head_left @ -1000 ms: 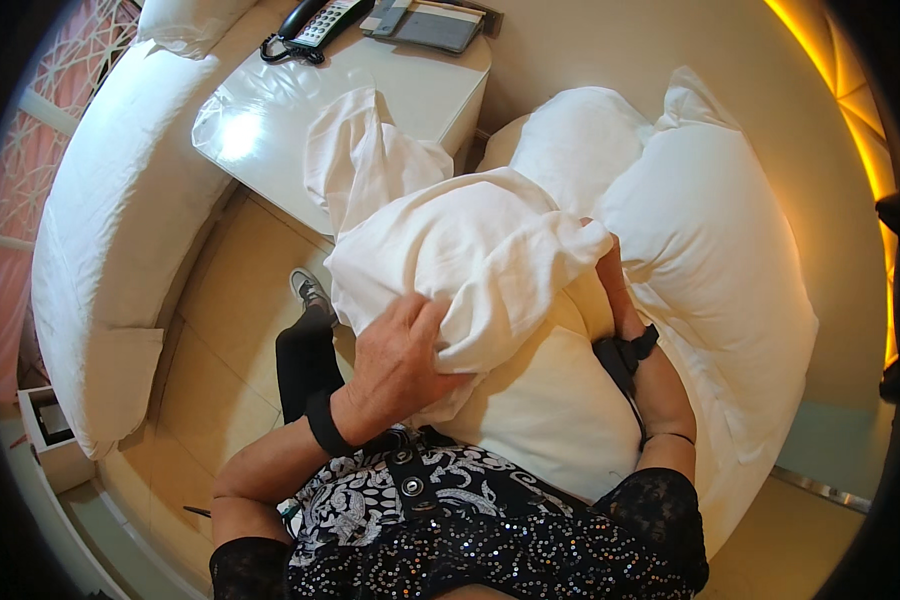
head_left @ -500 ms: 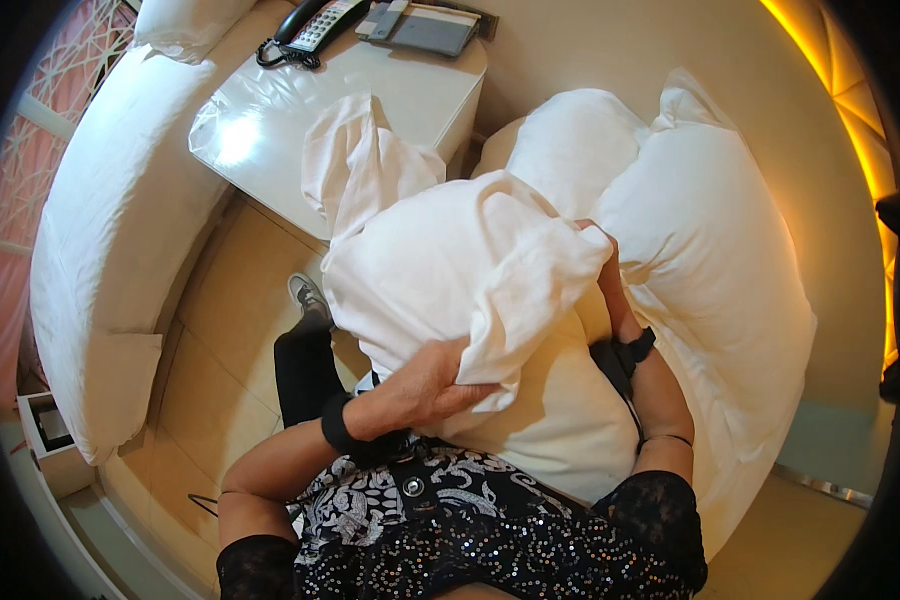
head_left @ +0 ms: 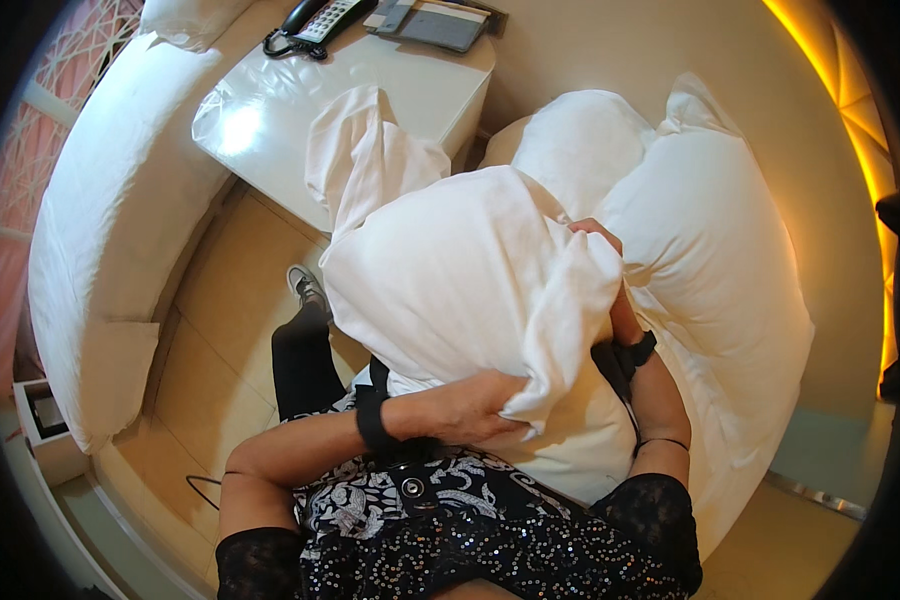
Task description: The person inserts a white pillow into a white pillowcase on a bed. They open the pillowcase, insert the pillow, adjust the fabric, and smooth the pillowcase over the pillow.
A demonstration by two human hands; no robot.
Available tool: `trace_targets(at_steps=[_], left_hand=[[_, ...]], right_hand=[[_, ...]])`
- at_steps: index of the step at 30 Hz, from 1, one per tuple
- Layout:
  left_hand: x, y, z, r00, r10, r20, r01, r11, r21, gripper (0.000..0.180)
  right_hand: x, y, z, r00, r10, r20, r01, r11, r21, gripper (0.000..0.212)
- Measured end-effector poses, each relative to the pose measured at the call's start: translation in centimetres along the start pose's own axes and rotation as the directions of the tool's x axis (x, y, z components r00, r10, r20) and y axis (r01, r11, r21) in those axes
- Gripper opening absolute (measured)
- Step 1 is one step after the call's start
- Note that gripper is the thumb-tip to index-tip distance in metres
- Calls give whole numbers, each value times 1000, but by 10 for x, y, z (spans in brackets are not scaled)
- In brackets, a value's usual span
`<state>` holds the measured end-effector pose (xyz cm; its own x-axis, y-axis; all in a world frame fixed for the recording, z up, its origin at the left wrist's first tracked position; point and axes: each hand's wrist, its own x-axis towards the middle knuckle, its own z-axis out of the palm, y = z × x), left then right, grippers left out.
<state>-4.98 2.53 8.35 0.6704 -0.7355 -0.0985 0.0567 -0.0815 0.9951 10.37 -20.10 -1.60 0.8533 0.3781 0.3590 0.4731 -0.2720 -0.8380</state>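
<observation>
A white pillowcase covers the far part of a plump white pillow, whose near end bulges out of the opening against my body. My left hand is closed on the near edge of the case's opening, its fingertips under a fold. On the far right side of the opening, my right hand holds the cloth; a fold hides part of its fingers. The slack, closed end of the case flops over the corner of the bedside table.
Two more white pillows lean against the headboard wall at the right. A black telephone and a grey folder lie on the table. At the left stands a white-covered bed, with tiled floor between.
My left hand has moved right along with the edge of the pillowcase, covering more of the pillow. My right hand has shifted slightly, still on the cloth.
</observation>
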Motion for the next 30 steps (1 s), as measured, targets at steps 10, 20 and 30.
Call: trace_targets(at_steps=[10, 20, 30], left_hand=[[-18, -1, -25, 866, 218, -450, 238, 612, 755, 17], [10, -13, 4, 953, 169, -253, -136, 980, 144, 34], [-23, 4, -37, 867, 164, -471, 329, 522, 787, 27]], right_hand=[[14, -34, -1, 989, -46, -137, 41, 998, -38, 25], [14, -64, -1, 976, 218, 13, -218, 967, 135, 31], [15, -29, -1, 971, -228, 74, 232, 971, -52, 25]])
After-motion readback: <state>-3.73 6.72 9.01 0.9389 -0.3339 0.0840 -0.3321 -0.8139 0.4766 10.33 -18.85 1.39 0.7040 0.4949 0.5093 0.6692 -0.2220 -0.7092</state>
